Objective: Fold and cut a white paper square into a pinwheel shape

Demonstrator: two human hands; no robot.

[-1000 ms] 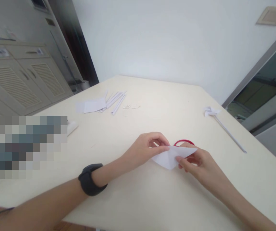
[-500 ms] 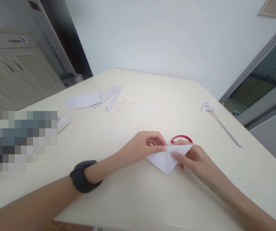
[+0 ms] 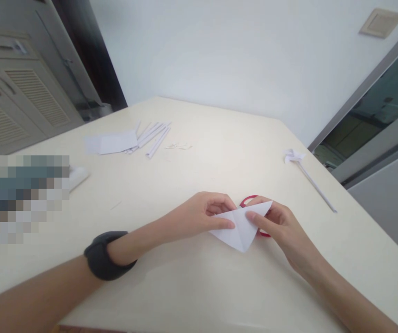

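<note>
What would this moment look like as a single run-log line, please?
left hand: pinching folded paper | right hand: pinching it | red scissors: behind paper

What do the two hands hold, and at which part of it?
Both hands hold one folded white paper triangle. The left hand pinches its left corner along the top edge; the right hand pinches its upper right corner.

Bright, even daylight; soft shadows under forearms on cream table (image 3: 199, 286); wide-angle edge warping; pixelated block left.
</note>
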